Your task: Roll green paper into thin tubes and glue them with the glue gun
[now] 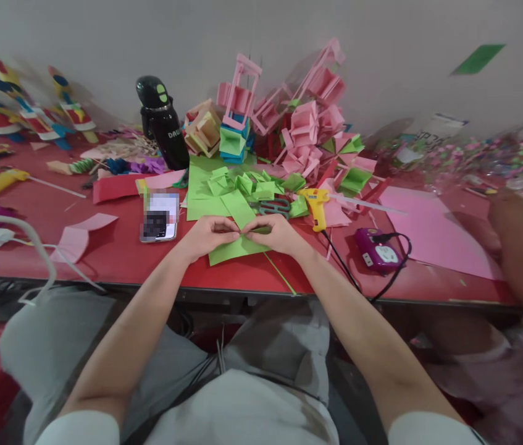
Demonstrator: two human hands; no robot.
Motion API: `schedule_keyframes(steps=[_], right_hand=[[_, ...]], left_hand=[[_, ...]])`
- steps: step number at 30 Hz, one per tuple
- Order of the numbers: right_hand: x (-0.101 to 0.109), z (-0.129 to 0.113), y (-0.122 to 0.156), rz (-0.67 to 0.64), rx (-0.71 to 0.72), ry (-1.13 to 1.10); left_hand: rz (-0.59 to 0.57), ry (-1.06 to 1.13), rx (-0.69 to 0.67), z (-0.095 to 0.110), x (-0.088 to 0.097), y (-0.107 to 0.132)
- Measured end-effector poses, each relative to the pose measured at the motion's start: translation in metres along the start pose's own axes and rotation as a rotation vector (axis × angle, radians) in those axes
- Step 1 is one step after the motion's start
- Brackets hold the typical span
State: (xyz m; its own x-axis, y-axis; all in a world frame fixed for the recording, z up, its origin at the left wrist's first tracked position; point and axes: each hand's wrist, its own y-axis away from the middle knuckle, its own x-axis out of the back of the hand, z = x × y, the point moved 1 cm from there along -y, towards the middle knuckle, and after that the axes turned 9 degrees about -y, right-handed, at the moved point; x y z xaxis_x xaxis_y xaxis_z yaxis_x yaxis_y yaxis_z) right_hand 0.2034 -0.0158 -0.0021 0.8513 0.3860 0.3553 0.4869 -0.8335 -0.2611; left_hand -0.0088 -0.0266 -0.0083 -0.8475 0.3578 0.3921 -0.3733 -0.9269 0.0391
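I watch both bare hands working over the red table (126, 266), whose top has a smooth, dull sheen. The left hand (209, 239) pinches the near end of a green paper strip (239, 207) between thumb and curled fingers; the right hand (278, 235) pinches the same end from the other side, fingertips nearly meeting. The strip is flat, matte and straight-edged, and slants away from the fingertips. Under the hands I can make out a larger, flat piece of green paper (223, 252), partly covered by them.

Just beyond lie small, crisply creased green pieces (254, 185) in a loose heap, with grey-handled scissors (274, 206) among them. To the right I see a yellow plastic glue gun (315, 207) and a rounded purple socket box (376, 250). Behind stand boxy pink paper frames (307, 123) beside a glossy black bottle (168, 136).
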Motion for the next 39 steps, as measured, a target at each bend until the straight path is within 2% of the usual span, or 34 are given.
schedule_keyframes(steps=[13,22,26,30,37,39], right_hand=[[0.005,-0.001,0.001,-0.033,-0.055,-0.048],[0.008,0.01,0.001,0.089,-0.165,-0.229],[0.008,0.008,0.0,0.127,-0.143,-0.387],[0.009,0.007,0.0,0.185,-0.108,-0.396],[0.017,0.018,-0.001,0.426,-0.111,-0.565],[0.016,0.017,-0.002,0.415,-0.146,-0.563]], left_hand=[[-0.008,-0.026,0.009,-0.005,0.003,-0.001],[0.097,-0.019,-0.019,-0.005,0.005,-0.002],[0.13,0.006,-0.02,-0.006,0.005,-0.002],[0.154,0.02,-0.02,-0.005,0.005,-0.002],[0.256,0.002,-0.02,-0.003,0.008,0.0],[0.265,-0.008,-0.045,-0.002,0.007,0.0]])
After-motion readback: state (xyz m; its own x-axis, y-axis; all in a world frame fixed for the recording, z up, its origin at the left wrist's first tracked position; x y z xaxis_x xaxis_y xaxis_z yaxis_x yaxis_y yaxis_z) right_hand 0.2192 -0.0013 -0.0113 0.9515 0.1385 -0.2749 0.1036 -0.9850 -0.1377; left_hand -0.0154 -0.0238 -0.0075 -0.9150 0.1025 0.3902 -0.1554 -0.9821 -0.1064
